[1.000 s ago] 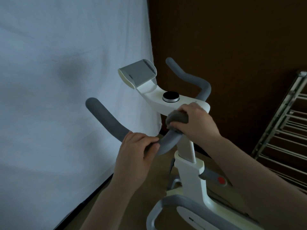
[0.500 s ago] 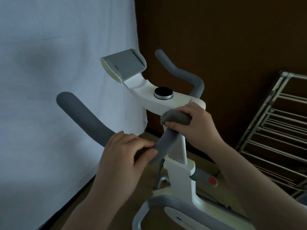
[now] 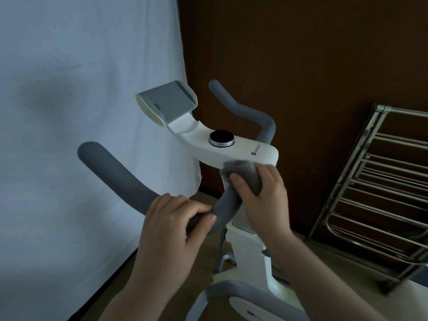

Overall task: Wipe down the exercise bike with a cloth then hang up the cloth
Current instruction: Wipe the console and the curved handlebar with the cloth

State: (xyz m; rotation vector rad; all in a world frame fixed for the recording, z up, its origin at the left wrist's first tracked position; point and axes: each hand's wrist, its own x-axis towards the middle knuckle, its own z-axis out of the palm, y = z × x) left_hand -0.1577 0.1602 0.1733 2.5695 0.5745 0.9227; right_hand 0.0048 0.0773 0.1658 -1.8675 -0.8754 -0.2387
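The left hand [image 3: 171,225] wraps its fingers around the gray handlebar [image 3: 129,181] of the white exercise bike [image 3: 250,256]. The right hand [image 3: 261,195] squeezes a gray cloth [image 3: 245,172] against the bar, right under the white top with the round black knob [image 3: 221,138]. A metal rack [image 3: 379,198] leans near the brown wall.

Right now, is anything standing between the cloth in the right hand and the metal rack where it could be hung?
Nothing visible does. The right hand grips the grey cloth against the bike's white console, and the metal drying rack stands to its right, with only open space before the brown wall between them.
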